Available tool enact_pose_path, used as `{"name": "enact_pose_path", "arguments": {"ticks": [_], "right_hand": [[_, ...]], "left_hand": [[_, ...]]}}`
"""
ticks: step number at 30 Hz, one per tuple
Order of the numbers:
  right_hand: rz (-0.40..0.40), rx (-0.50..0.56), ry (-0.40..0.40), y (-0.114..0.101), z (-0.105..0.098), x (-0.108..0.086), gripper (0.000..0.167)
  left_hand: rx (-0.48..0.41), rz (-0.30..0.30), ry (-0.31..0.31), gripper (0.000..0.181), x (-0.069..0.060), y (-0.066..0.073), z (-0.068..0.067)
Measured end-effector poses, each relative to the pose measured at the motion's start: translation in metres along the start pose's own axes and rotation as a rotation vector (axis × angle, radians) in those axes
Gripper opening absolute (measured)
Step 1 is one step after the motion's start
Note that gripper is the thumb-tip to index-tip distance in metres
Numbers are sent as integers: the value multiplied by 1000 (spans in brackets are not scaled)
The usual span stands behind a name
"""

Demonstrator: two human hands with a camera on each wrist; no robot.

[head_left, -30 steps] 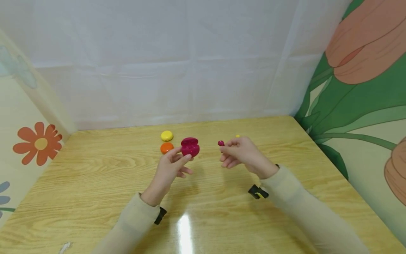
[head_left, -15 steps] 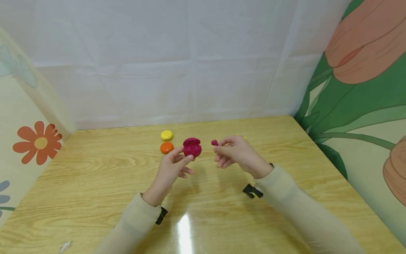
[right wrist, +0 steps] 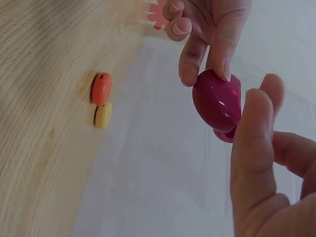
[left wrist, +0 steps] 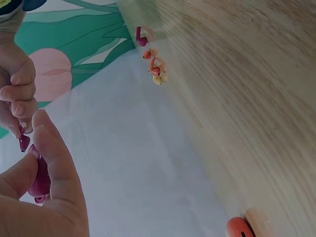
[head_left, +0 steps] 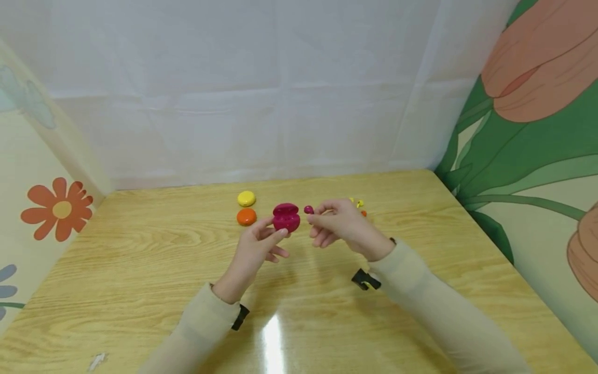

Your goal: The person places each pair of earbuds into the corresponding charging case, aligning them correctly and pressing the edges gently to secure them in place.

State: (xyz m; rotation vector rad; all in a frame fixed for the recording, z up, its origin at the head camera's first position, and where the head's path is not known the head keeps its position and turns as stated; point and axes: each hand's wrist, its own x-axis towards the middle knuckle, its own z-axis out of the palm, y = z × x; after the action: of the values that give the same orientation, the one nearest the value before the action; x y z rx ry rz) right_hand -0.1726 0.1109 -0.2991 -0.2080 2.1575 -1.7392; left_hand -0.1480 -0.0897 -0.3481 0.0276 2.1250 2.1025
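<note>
My left hand (head_left: pixel 249 249) holds a magenta earbud case (head_left: pixel 287 222) above the table, its lid raised. In the right wrist view, thumb and finger grip the case's glossy shell (right wrist: pixel 215 101) at one end. Just right of the case, my right hand (head_left: pixel 343 224) pinches a magenta earbud (head_left: pixel 309 209) between thumb and fingertips. A small gap separates this earbud from the case. The left wrist view shows the earbud (left wrist: pixel 23 140) pointing down close to the case (left wrist: pixel 42 180). In the right wrist view, the right hand's own fingers hide the earbud.
A yellow case (head_left: pixel 246 198) and an orange case (head_left: pixel 246 216), both closed, lie on the wooden table (head_left: pixel 163 259) left of the hands. Loose earbuds lie beyond the right hand: yellow (left wrist: pixel 158 79), orange (left wrist: pixel 155 69) and a magenta one (left wrist: pixel 141 37). A white cloth (head_left: pixel 280 104) hangs behind.
My right hand has moved left, bringing the earbud nearer the case. The left hand has shifted slightly right with the case. Yellow and orange earbuds now show behind the right hand.
</note>
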Motion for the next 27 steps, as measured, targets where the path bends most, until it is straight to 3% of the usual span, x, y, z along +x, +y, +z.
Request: {"name": "enact_pose_path", "arguments": {"ticks": [27], "right_hand": [[-55,31,-8,-8,19,4,15]], "left_hand": [[2,3,-20,39,-2,1,3]]}}
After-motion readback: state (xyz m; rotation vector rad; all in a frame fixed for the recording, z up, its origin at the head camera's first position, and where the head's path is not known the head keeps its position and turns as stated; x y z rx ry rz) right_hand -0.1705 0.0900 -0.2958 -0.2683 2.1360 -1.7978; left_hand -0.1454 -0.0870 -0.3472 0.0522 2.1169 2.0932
